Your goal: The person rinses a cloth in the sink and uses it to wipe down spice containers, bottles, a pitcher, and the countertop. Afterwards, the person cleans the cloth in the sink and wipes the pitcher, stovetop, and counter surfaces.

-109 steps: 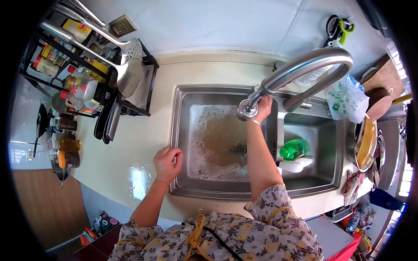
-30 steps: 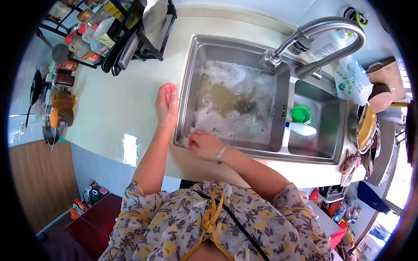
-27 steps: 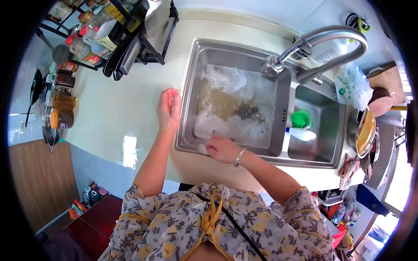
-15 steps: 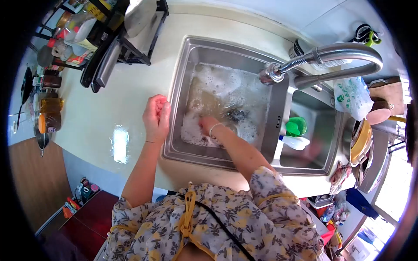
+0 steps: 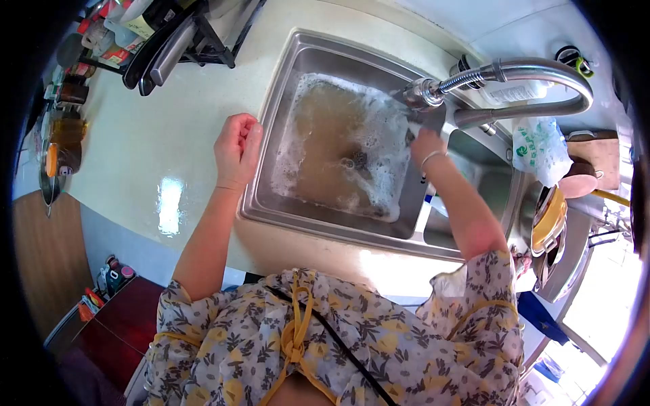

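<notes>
My left hand [image 5: 237,150] rests at the left rim of the large sink basin [image 5: 261,152], its fingers curled in and nothing visible in them. At the basin's right side, just below the faucet's spray head [image 5: 423,93], my right hand [image 5: 428,145] is closed at the divider. A small whitish bit shows at its fingertips, too small to name. Cloudy brownish water [image 5: 328,139] with white foam [image 5: 386,135] fills part of the basin. A dark drain piece [image 5: 357,160] shows through the water.
The small basin [image 5: 487,176] lies right of the divider, with a white bottle partly hidden by my right forearm. A plastic bag [image 5: 542,149] and yellow pan [image 5: 550,220] stand farther right. A rack with knives [image 5: 172,51] and jars [image 5: 68,128] are at the left.
My right hand has moved from the foamy water at the basin's lower left up to its right side. Foam has shifted rightward, exposing more brown water. My left hand stays by the left rim.
</notes>
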A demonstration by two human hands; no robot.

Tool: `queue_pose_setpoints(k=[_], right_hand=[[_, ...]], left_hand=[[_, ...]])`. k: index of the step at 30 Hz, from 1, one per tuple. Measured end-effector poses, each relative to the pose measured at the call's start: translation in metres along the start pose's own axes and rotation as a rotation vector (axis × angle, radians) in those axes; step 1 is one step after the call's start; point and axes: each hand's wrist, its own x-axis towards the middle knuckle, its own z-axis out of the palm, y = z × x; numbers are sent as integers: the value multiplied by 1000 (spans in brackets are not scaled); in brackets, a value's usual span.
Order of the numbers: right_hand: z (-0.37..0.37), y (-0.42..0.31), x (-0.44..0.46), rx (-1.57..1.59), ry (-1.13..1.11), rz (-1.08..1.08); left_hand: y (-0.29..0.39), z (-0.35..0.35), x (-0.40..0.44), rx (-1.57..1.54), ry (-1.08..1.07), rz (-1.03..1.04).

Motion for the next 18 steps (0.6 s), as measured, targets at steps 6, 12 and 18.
queue_pose_setpoints(k=[6,12,18], right_hand=[[-1,-54,-101,4,-357,-266],[7,-62,-184,317,-349,-445],[-14,-125,-184,734,13,-599]], left_hand=[[-1,-2,1,6,-19,1],[-3,-2,-1,-4,-29,-20],[-1,0,0,-27,-26,-17]])
